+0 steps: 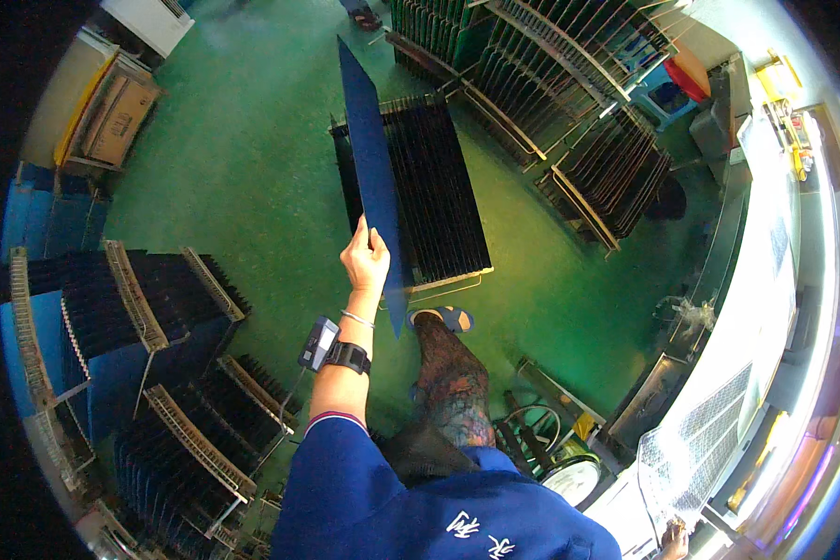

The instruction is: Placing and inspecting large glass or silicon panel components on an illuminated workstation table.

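Observation:
My left hand [365,259] is stretched forward, fingers closed on the edge of a thin dark blue panel [369,140]. The panel stands nearly upright, seen almost edge-on. It hangs over the left side of a low slotted rack [439,187] with rows of dark slats on the floor. At the lower right rim my right hand [675,539] shows only in part. Its fingers close at the near edge of a pale, see-through sheet with a grid pattern [709,439], beside the bright worktop.
Slotted racks [159,411] filled with dark panels stand at the left. More racks [523,65] fill the far right, with a smaller one [607,177] nearer. A bright worktop [775,280] curves along the right. A wheeled stool or cart [555,448] is beside my leg.

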The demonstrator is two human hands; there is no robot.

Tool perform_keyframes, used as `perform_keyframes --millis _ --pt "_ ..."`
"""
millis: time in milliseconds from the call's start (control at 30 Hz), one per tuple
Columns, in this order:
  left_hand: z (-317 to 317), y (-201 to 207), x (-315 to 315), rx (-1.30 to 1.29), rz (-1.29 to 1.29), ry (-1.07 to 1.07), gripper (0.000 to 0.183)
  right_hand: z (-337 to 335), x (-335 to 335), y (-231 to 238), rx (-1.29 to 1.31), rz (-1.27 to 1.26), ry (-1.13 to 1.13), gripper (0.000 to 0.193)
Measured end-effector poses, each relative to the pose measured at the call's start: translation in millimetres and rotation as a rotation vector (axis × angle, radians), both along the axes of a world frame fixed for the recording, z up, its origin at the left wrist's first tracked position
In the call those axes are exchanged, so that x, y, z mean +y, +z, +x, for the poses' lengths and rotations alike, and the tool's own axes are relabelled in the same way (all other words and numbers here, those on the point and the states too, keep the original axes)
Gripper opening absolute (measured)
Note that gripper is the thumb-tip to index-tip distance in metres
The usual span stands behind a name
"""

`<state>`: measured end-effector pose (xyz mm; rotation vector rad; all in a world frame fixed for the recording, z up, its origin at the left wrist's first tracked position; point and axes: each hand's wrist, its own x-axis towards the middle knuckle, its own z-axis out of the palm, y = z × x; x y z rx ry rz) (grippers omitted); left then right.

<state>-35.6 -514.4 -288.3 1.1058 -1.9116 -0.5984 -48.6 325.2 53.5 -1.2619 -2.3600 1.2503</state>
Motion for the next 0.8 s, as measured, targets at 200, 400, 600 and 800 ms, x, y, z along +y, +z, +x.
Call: perform_keyframes --millis 200,400,600,800 --pt "-11 -48 -4 0.057 -0.038 0.047 0.032 12 13 8 -0.059 0.070 0.127 0.027" --pt "-5 -73 -2 0.011 0.004 0.087 0.031 19 47 3 -0.083 0.198 0.242 0.027" --pt "-9 -68 7 0.033 -0.056 0.095 0.031 22 63 -1 -0.099 0.152 0.240 0.028" --pt "-11 -69 7 -0.058 0.042 0.050 0.034 36 79 -18 -0.123 0.120 0.286 0.029"
